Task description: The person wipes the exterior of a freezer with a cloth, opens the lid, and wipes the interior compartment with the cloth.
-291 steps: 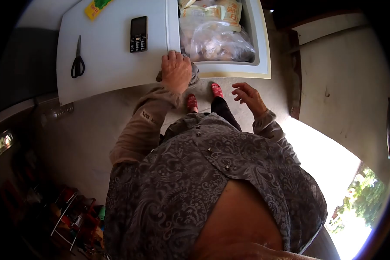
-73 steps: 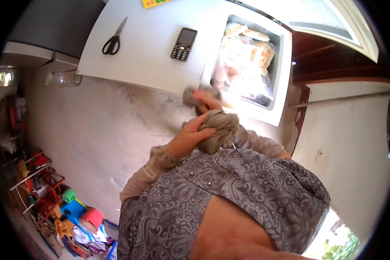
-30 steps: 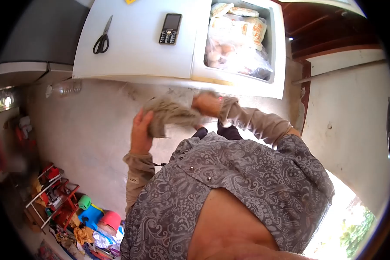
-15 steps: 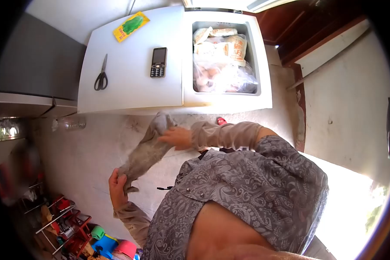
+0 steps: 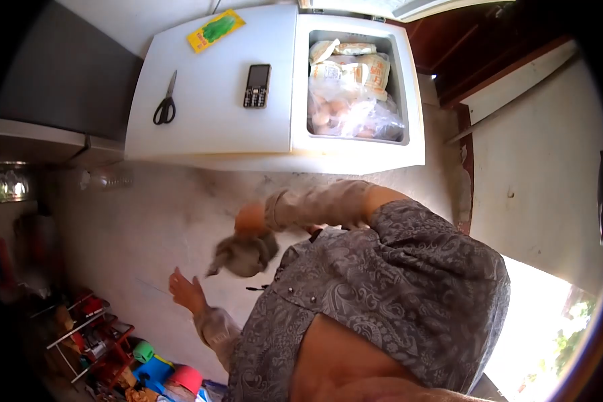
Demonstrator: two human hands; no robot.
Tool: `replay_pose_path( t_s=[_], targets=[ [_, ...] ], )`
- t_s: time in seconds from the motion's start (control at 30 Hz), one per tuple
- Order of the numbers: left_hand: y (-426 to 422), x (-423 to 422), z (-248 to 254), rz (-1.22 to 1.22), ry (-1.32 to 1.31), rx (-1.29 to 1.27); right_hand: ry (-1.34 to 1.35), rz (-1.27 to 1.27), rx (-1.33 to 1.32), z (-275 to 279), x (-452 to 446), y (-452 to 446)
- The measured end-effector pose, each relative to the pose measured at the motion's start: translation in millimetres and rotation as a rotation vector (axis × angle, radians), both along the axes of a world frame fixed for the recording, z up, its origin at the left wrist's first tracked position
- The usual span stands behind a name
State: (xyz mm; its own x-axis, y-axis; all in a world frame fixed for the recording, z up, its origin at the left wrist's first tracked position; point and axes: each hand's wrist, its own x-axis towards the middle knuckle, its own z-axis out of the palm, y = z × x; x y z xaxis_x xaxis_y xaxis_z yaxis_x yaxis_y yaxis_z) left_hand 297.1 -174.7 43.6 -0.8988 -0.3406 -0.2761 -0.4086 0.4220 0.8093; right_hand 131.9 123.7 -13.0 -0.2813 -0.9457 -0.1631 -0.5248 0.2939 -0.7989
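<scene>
My right hand [image 5: 249, 220] is closed on a grey-brown cloth [image 5: 246, 254], which hangs bunched below it over the floor. The cloth looks slightly blurred. Lower down and to the left, my left hand [image 5: 186, 289] is raised with its fingers apart, holding nothing and separate from the cloth. Beyond both hands stands a white chest freezer [image 5: 214, 134] with its right compartment open. Inside lie plastic bags of food [image 5: 342, 114], including packets with orange print.
On the freezer's closed side lie black-handled scissors [image 5: 165, 107], a keypad phone [image 5: 256, 86] and a yellow packet [image 5: 216, 30]. A rack [image 5: 90, 328] and colourful plastic containers [image 5: 155, 370] stand at lower left. A pale door [image 5: 529, 167] is on the right.
My left hand has let go of the cloth and opened. The cloth, stretched between both hands before, now hangs bunched from my right hand, which has shifted slightly left.
</scene>
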Motion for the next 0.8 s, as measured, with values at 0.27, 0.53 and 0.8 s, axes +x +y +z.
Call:
replay_pose_path(
  t_s=[0.27, 0.53, 0.8],
  targets=[
    [127, -1, -15, -0.236, -0.242, 0.238, -0.135, -0.034, -0.311, 14, 26, 0],
    [192, -18, -61, -0.03, 0.143, 0.593, -0.482, -0.37, -0.604, 69, 13, 59],
    [275, -79, 85, 0.32, 0.459, 1.207, -0.951, -0.675, -0.35, 2, 20, 202]
  ],
)
